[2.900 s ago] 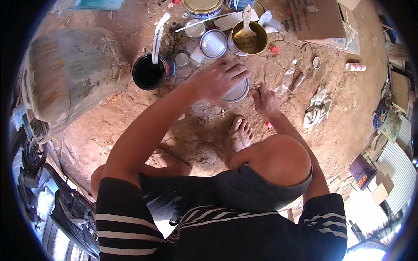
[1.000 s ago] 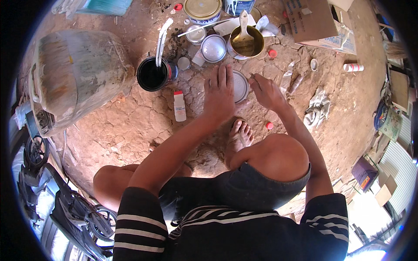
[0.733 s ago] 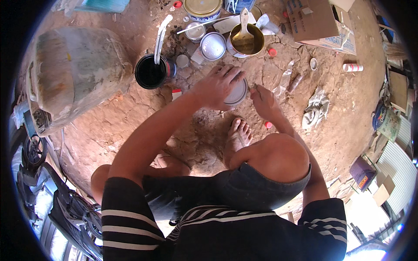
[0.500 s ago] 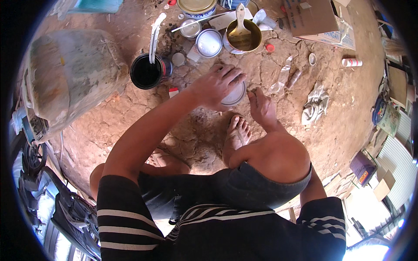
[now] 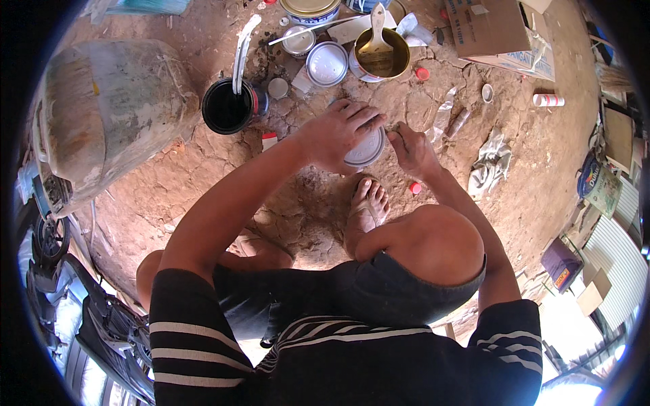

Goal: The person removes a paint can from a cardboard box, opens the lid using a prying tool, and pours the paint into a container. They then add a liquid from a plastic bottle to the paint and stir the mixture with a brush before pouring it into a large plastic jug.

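A small round can with a pale grey lid [image 5: 366, 150] is on the ground in front of my right foot. Over its left and far side lies my left hand [image 5: 342, 134], the fingers curled across the lid and gripping it. My right hand [image 5: 413, 152] is closed at the right rim, its thumb and forefinger against the lid's edge. Whatever those fingers hold, if anything, is hidden. Beyond them stand a can of dark paint [image 5: 227, 108] with a pale stick in it, a closed can with a white lid [image 5: 327, 64], and an open can [image 5: 381, 68] bearing a paintbrush [image 5: 376, 35].
A large stained plastic container [image 5: 115, 115] is at the left. Cardboard boxes [image 5: 491, 30] stand far right. A crumpled rag [image 5: 492, 162], a red-and-white tube [image 5: 548, 100] and a red cap [image 5: 415, 187] lie on the cracked earth floor. My bent right knee [image 5: 437, 243] is close below my right hand.
My right forearm has swung outward to the right, away from behind the knee, and the red cap now shows. The right hand stays at the can's rim; my left hand keeps its grip.
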Tool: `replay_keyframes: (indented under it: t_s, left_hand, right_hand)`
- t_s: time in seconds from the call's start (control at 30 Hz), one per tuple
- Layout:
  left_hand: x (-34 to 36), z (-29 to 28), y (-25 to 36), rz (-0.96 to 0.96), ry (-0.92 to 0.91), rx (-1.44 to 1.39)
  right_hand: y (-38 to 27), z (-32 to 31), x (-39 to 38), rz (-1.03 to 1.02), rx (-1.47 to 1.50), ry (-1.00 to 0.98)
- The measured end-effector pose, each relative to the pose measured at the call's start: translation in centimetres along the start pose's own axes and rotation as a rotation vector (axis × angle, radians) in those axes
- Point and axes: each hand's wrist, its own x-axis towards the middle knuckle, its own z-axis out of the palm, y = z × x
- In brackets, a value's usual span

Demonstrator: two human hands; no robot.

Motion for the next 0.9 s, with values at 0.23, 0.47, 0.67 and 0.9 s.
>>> replay_keyframes:
  t_s: [0.23,0.47,0.67,0.9]
  left_hand:
    - [-0.2,0.7,-0.2,-0.022,0.091,-0.071]
    - [-0.8,1.3,0.7,-0.039,0.173,-0.042]
    - [-0.7,0.6,1.9,-0.118,0.049,0.031]
    - [-0.4,2.0,3.5,-0.204,0.037,0.207]
  right_hand:
    - [1.9,1.1,0.1,-0.107,-0.068,0.069]
    - [1.7,1.8,-0.4,-0.144,-0.126,0.169]
    - [3.5,3.4,0.6,-0.085,-0.075,0.282]
    - [2.8,3.3,1.5,-0.216,-0.108,0.310]
